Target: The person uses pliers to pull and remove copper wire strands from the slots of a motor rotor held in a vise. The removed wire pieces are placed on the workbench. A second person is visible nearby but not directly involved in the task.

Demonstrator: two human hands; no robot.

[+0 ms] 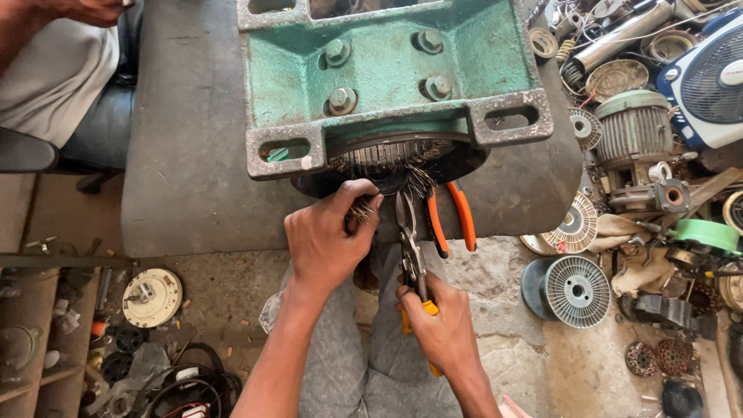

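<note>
At the far left another person in a pale shirt (54,77) sits beside the dark grey surface (186,155), and a round metal plate (152,297) lies on the floor below it. A green cast motor housing (387,70) rests at the surface's front edge, its copper windings (387,159) facing out. The left hand (329,240) pinches a tuft of winding wires in closed fingers. Just beside it, the right hand (445,329) is clenched round yellow-handled snips (410,248) whose blades reach the windings. Orange-handled pliers (453,217) lie at the front edge. Finned rotors (576,290) litter the floor at right.
</note>
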